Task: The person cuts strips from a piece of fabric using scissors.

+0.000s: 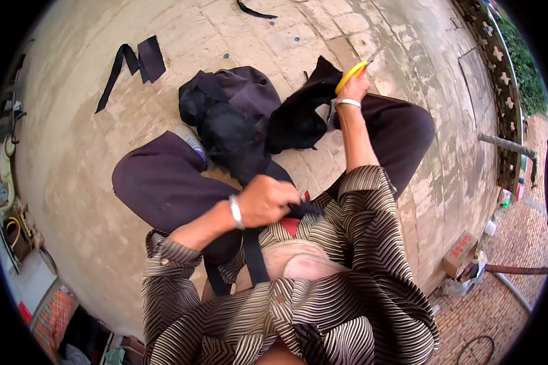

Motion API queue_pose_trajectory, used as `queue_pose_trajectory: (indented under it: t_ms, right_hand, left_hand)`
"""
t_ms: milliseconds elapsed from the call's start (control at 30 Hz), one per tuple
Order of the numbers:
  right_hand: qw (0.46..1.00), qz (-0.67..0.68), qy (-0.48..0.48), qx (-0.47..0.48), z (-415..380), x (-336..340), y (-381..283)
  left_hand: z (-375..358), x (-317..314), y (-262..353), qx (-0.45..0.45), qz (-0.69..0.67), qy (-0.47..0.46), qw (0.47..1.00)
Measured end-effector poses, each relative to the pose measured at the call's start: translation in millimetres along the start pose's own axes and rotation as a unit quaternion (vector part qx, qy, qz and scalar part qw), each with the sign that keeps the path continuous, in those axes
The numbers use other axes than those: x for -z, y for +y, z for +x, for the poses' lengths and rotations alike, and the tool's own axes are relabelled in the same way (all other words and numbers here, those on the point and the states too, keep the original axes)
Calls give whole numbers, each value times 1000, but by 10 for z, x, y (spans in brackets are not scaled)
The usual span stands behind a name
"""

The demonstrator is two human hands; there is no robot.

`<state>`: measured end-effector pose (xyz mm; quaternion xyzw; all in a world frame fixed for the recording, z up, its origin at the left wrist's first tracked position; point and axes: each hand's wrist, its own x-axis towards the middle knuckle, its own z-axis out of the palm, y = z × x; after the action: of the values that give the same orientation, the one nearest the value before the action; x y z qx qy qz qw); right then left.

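Observation:
My left hand [266, 201] is closed in front of my lap, pinching part of a black cloth [230, 137] that runs from the heap on the ground up to my fingers. My right hand [354, 90] is raised over my right knee, wrapped around yellow-handled scissors [349, 78]. The blades point up and away from me. Just left of the scissors, a cut-edged black fabric piece [299, 115] lies between my legs, beside the heap. Below my left wrist a dark flat strap [256, 257] crosses my belly.
Black fabric scraps [151, 59] lie on the paved ground at the far left, and a thin dark strip [256, 10] lies at the top. To the right are a metal pipe [505, 143], a cardboard box [460, 254] and a perforated wall [499, 67]. Household items line the left edge.

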<state>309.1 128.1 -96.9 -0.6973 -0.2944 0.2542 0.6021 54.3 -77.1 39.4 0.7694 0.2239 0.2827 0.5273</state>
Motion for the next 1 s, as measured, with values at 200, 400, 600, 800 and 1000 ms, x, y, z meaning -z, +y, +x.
queue_pose_trajectory:
  t_ms: [200, 400, 600, 800, 1000]
  right_hand:
    - [987, 88, -64, -117, 205, 182, -494]
    - [936, 245, -122, -223, 54, 166, -732]
    - [907, 273, -191, -259, 293, 417, -822]
    - [862, 340, -270, -261, 660, 711, -1190]
    - [885, 350, -226, -205, 1422, 1030, -1123]
  left_hand:
    - [-110, 1077, -21, 304, -135, 329, 884]
    - [-43, 1343, 37, 251, -207, 445, 834]
    - [-454, 2235, 93, 153, -55, 600, 784]
    - [-1350, 3330, 386, 35, 3, 699, 714]
    - [-2268, 3819, 413, 44, 88, 776, 622]
